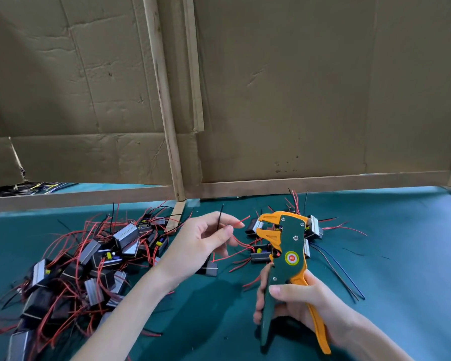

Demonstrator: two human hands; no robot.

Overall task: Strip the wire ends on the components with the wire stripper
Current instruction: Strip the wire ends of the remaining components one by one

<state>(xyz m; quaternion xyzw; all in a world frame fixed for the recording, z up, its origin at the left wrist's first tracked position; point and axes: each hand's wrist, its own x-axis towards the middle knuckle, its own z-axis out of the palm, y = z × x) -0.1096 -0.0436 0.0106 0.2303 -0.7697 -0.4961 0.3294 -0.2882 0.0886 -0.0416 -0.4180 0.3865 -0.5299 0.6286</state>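
Note:
My right hand (294, 303) grips the handles of a green and orange wire stripper (288, 246), held upright with its jaws pointing left. My left hand (203, 238) pinches a black wire (220, 217) and a red wire (241, 220) between thumb and fingers, their ends sticking up just left of the jaws. These wires run down to a small black component (210, 269) hanging below my left palm. The wire ends are apart from the jaws.
A heap of components with red and black wires (89, 261) lies at the left on the green table cover (375, 256). A smaller group of components (313, 227) sits behind the stripper. Cardboard walls on wooden strips (297, 183) close off the back.

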